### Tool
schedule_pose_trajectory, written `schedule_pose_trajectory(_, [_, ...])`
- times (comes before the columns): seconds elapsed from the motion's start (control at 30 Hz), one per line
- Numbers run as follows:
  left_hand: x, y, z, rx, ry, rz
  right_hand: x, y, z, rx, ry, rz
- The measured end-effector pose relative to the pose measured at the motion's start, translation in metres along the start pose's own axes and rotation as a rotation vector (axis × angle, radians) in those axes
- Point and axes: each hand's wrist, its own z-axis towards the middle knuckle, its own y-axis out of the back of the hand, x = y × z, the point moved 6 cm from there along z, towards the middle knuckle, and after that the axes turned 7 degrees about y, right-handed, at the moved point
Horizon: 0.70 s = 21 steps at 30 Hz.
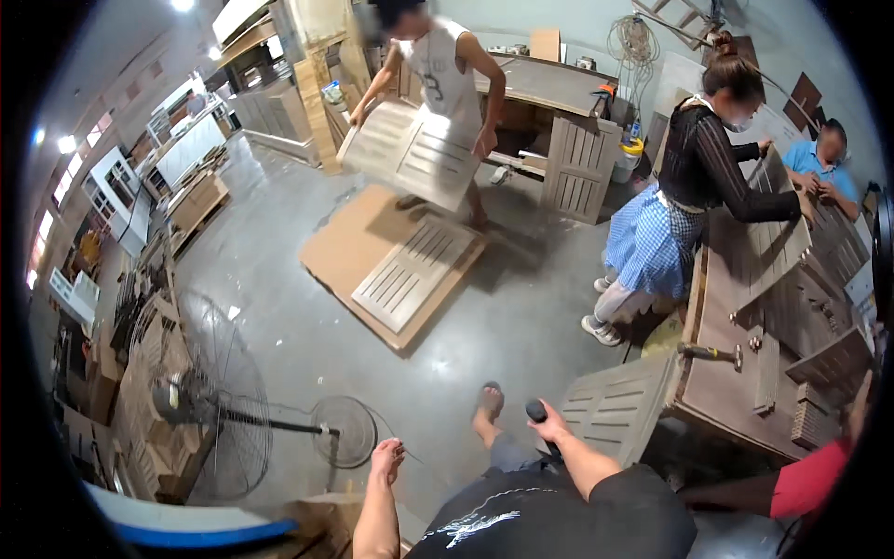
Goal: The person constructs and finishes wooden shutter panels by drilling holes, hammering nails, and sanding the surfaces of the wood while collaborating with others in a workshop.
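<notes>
My right hand (pixel 556 427): clamped on a black handle (pixel 536 411). My left hand (pixel 387 456): fingers curled together, near the fan (pixel 172 399). Far right: yellow-and-white bucket (pixel 630 152), contents unclear to me.

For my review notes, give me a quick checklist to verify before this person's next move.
1. Right hand gripping the black object: ok.
2. Left hand free: cannot tell; its fingers are curled.
3. Hammer resting on the brown table: ok.
4. Slatted floor panel lying flat on the cardboard: ok.
5. Raised panel set down: not ok; the co-worker in white is holding it.
6. Standing fan switched off: cannot tell.
</notes>
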Motion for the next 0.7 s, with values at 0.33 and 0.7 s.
schedule_pose_trajectory(0.33, [-0.117, -0.234, 0.135, 0.348, 0.314, 0.015, -0.025, 0.064, 0.099, 0.047, -0.614, -0.138])
schedule_pose_trajectory(0.7, [-0.315, -0.533, 0.293, 0.546, 0.314, 0.011, -0.058, 0.108, 0.285, -0.265, -0.466, 0.150])
